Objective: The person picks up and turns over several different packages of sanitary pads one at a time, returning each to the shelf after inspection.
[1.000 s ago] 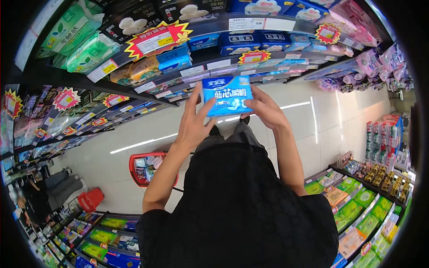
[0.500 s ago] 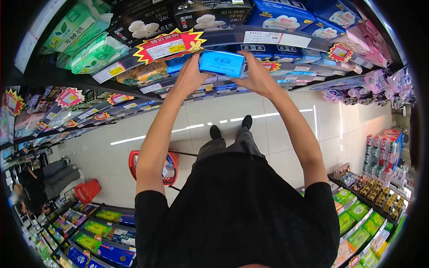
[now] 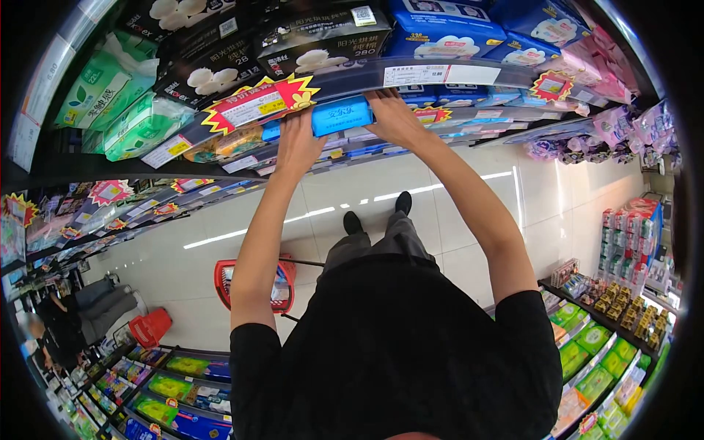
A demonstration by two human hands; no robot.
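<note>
A blue soft pack (image 3: 342,117) with pale printed writing is held by its two ends between my hands. My left hand (image 3: 299,141) grips its left end, and my right hand (image 3: 398,119) has its right end, with fingers partly hidden behind the shelf lip. The pack lies at the opening of a lower shelf, its back part tucked under the price-label strip (image 3: 433,74) of the shelf above. A red and yellow promotion tag (image 3: 258,105) hangs just above my left hand. Beside that hand, orange packs (image 3: 227,144) sit on the same lower level.
On the upper shelf stand black packs (image 3: 323,40), blue packs (image 3: 447,33) and green packs (image 3: 103,88). A red basket (image 3: 220,282) with a long handle stands on the floor by my left forearm. Another person (image 3: 62,323) is at the far left near a red basket (image 3: 151,328).
Both hands have carried the blue pack inward and slightly left, so its back edge is now under the upper shelf's lip. The view has shifted a little.
</note>
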